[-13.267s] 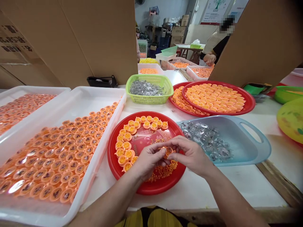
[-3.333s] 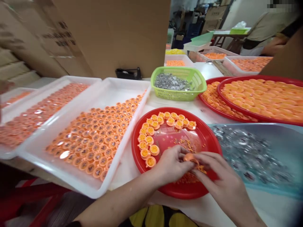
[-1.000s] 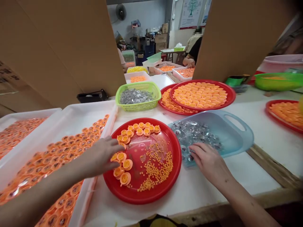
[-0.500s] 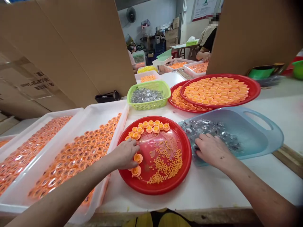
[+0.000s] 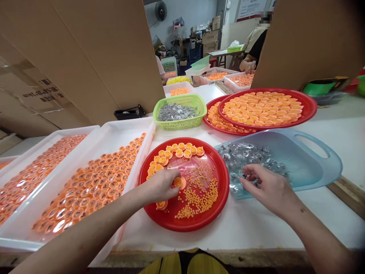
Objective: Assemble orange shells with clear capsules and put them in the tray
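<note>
My left hand (image 5: pixel 159 186) rests on the red plastic plate (image 5: pixel 226 190), its fingertips against an orange cup (image 5: pixel 179 183). Another orange cup (image 5: pixel 161 205) shows just below that hand. More orange cups (image 5: pixel 179 152) form an arc along the plate's upper left, and loose orange beads (image 5: pixel 196 201) lie in a heap on its right half. My right hand (image 5: pixel 270 188) is over the pale blue tray (image 5: pixel 313 163), fingers apart and dipping among clear wrapped pieces (image 5: pixel 251 160). Whether those fingers hold a piece is hidden.
Two white trays (image 5: pixel 128 125) of orange cups stand to my left. Ahead are a green basket (image 5: pixel 180 123) of clear pieces and red plates (image 5: pixel 302 114) of orange cups. Cardboard dividers (image 5: pixel 94 57) flank the bench. A co-worker's hand (image 5: pixel 248 66) shows beyond.
My left hand has slid right across the plate, and one orange cup has shifted right with it. My right hand has lifted slightly within the blue tray, its fingers now more spread.
</note>
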Tool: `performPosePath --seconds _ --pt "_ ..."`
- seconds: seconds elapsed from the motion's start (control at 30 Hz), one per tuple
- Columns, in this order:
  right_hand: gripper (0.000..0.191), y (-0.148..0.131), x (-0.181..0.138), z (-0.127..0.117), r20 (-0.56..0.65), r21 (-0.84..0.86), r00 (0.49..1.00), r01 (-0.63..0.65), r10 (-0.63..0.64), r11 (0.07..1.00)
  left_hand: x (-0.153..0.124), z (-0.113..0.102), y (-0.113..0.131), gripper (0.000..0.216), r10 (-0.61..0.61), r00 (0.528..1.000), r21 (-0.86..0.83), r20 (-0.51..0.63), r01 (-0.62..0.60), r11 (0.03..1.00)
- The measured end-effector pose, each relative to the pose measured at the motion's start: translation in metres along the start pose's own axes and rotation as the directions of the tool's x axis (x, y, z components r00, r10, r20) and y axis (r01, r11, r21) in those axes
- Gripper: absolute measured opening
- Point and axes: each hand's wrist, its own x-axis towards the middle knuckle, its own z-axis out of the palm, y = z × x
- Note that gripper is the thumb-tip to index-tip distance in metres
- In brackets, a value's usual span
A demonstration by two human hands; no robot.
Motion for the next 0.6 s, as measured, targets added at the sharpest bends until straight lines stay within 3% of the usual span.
performPosePath --seconds 0.1,0.17,0.33,0.47,0.6 --pt "0.019 -0.004 -0.005 0.005 -0.024 0.051 0.999 0.029 -0.028 0.998 0.006 -0.002 0.013 0.024 0.026 0.996 -0.134 -0.087 -0.038 0.990" --pt "0.019 -0.004 -0.007 0.009 -0.044 0.071 0.998 0.047 -0.044 0.996 0.010 0.000 0.015 0.029 0.041 0.987 -0.121 -0.153 -0.060 0.991" --pt "0.018 -0.004 -0.010 0.017 -0.048 0.118 0.998 0.040 -0.035 0.992 0.017 0.010 0.005 0.032 -0.065 0.994 0.008 -0.093 0.066 0.998" --pt "0.017 -0.007 -0.010 0.019 -0.081 0.160 0.996 0.060 -0.048 0.985 0.016 0.014 0.006 0.034 -0.076 0.983 -0.137 -0.167 0.053 0.989" --pt "0.016 -0.007 -0.010 0.021 -0.116 0.184 0.992 0.061 -0.040 0.981 0.015 0.016 0.007 0.033 -0.204 0.964 -0.244 -0.171 0.159 0.957"
